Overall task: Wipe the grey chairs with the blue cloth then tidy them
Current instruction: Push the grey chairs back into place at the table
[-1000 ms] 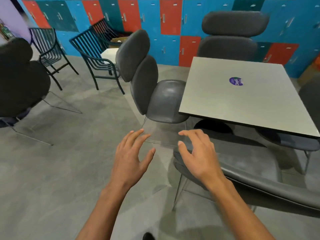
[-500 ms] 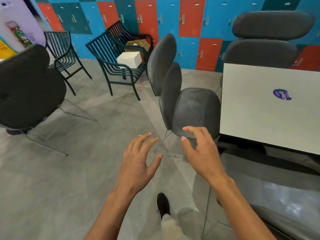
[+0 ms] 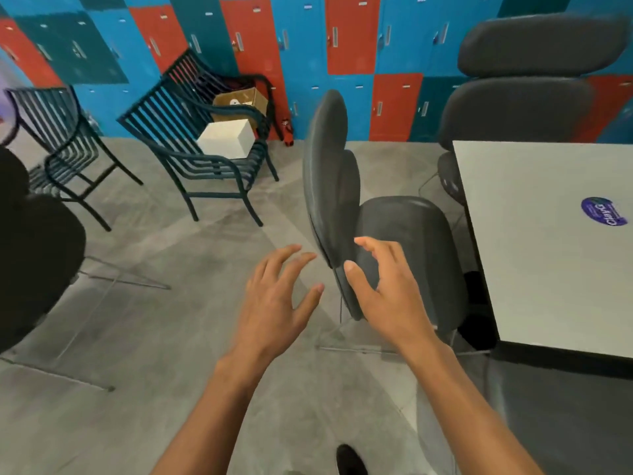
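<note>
A grey padded chair (image 3: 407, 241) stands in the middle with its back edge-on toward me and its seat pushed against the table (image 3: 534, 241). My left hand (image 3: 277, 303) is spread open just left of the chair's back. My right hand (image 3: 387, 293) hovers open over the lower edge of that back and the seat, and contact is unclear. A second grey chair (image 3: 520, 108) stands behind the table. Another dark chair (image 3: 37, 265) fills the left edge. A further grey seat (image 3: 561, 419) lies at the bottom right. No blue cloth is in view.
Two dark metal slatted chairs (image 3: 191, 145) (image 3: 58, 145) stand by the red and blue lockers (image 3: 308, 42); one carries a white box (image 3: 226, 138) and a cardboard box (image 3: 239, 104). Grey floor lies open to the left of my hands. My shoe (image 3: 349, 459) shows at the bottom.
I have stepped closer and turned left, so the middle chair now sits directly in front. Both open hands have risen toward its back, the right one now over its lower edge.
</note>
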`<state>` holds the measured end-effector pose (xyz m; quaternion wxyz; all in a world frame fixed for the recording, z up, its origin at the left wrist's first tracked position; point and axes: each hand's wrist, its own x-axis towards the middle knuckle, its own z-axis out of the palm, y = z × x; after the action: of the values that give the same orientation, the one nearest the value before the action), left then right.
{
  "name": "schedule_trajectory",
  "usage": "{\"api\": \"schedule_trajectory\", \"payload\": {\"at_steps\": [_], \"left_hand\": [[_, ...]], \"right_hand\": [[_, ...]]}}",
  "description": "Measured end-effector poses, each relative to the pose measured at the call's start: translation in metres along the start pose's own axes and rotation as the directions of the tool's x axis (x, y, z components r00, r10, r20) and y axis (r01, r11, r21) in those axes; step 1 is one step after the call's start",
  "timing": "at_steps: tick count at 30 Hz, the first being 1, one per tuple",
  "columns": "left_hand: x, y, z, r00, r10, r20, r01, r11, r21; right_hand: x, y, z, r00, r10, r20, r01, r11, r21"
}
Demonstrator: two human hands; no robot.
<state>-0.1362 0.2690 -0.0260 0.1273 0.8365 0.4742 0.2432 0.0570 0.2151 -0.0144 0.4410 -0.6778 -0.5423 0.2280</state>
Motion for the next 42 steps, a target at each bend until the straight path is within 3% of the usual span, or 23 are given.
{"api": "schedule_trajectory", "payload": {"at_steps": [9, 19, 29, 36, 42], "left_hand": [[0.139, -0.122, 0.000, 0.980, 0.181, 0.084, -0.178, 0.983, -0.036], [0.289, -0.237, -0.013, 0.904, 0.386, 0.184, -0.363, 0.920, -0.144], [0.431, -0.258, 0.046, 0.759, 0.602, 0.248, -0.549, 0.797, -0.252], [0.540, -0.241, 0.091, 0.633, 0.733, 0.247, -0.645, 0.677, -0.356], [0.611, -0.221, 0.125, 0.528, 0.811, 0.254, -0.723, 0.586, -0.367]], "right_hand": [[0.121, -0.016, 0.078, 0.980, 0.107, -0.166, -0.115, 0.993, -0.038], [0.222, -0.052, 0.167, 0.902, 0.260, -0.344, -0.329, 0.931, -0.159], [0.315, -0.034, 0.191, 0.739, 0.475, -0.478, -0.620, 0.758, -0.205], [0.386, -0.022, 0.189, 0.627, 0.656, -0.421, -0.770, 0.604, -0.206], [0.409, -0.025, 0.190, 0.473, 0.772, -0.424, -0.881, 0.416, -0.225]]}}
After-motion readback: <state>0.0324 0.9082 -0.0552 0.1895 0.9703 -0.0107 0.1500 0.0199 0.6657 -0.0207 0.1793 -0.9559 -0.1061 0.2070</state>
